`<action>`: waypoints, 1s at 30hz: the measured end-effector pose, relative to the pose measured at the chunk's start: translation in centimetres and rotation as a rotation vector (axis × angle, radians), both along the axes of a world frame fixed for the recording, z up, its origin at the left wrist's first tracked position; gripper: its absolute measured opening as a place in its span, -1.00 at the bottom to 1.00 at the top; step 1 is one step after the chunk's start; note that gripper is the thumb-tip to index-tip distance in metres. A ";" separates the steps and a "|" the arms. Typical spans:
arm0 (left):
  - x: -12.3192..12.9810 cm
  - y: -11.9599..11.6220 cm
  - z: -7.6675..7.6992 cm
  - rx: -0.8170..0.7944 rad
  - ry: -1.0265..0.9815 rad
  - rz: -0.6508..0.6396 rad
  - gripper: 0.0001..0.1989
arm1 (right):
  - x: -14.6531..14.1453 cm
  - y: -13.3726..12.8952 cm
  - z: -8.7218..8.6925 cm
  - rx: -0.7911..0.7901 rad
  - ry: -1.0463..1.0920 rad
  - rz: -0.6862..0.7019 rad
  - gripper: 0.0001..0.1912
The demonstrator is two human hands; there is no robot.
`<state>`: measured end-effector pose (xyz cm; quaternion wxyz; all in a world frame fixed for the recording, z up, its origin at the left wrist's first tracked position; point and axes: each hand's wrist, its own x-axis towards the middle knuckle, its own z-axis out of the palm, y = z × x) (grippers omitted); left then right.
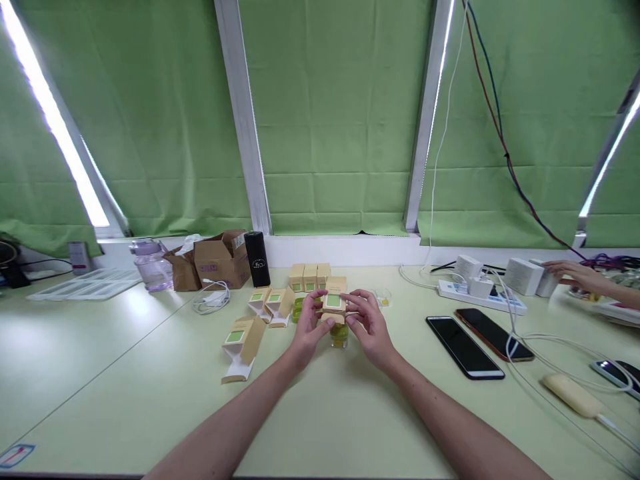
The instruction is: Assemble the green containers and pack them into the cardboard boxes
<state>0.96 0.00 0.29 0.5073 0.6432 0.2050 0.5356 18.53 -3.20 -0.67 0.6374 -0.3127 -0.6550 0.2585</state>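
Bare forearms (pixel 240 407), cut off below, cross a pale table (pixel 125 400); left hand (pixel 309 329) and right hand (pixel 371 327) clasp a tan box (pixel 334 303) between them, lettering too small to read; beneath, a greenish jar (pixel 339 337), top hidden.

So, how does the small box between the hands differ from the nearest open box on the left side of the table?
The held box is between both hands, just above a small glass jar; the left box rests on the table, untouched. The left box has its flap spread toward the viewer, while the held box is partly covered by fingers. Both are tan with a green square.
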 end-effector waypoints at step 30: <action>0.0 0.0 0.2 -0.038 -0.040 0.030 -0.43 | -0.2 -0.2 -0.1 0.017 -0.008 0.025 -0.63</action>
